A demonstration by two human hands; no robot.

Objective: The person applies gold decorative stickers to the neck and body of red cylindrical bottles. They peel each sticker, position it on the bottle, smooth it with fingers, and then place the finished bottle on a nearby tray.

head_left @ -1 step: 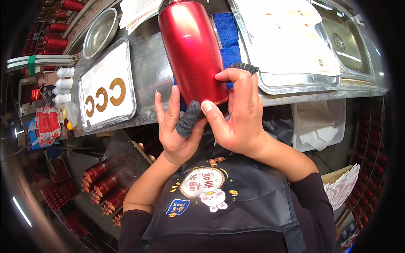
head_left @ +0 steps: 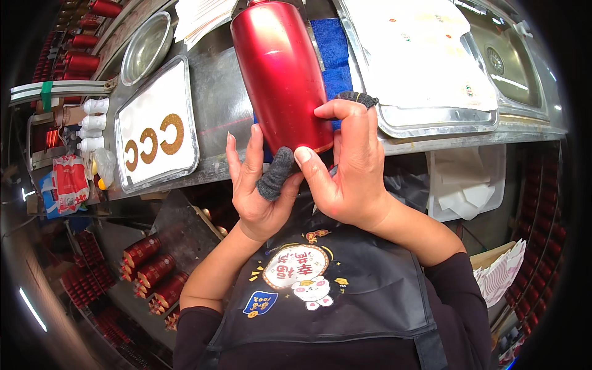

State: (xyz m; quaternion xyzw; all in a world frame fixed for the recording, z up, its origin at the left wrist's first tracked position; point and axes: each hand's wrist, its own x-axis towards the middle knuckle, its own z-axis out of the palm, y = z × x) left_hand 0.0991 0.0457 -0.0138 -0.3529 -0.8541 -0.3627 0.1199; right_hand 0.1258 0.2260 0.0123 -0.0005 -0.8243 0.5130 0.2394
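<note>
A glossy red metal-look bottle (head_left: 280, 74) lies tilted over a blue cloth (head_left: 333, 49), its base toward me. My right hand (head_left: 351, 166) grips the base end, thumb on the bottom rim and a bent finger on the right side. Another finger of that hand wears a dark finger cover (head_left: 361, 98). At the base's left, my left hand (head_left: 256, 191) holds the bottle, with two fingers raised along its side. A grey knitted cover (head_left: 275, 174) sits on its index finger, close to the right thumb. The bottle's underside and some fingertips are hidden.
Left of the bottle is a tray (head_left: 193, 151) with several gold C-shaped pieces (head_left: 172, 134), below a metal bowl (head_left: 147, 49). White sheets (head_left: 419, 55) cover a metal tray at right, beside a sink (head_left: 505, 58). Red bottles (head_left: 154, 269) stand lower left; a plastic bin (head_left: 465, 185) is under the counter.
</note>
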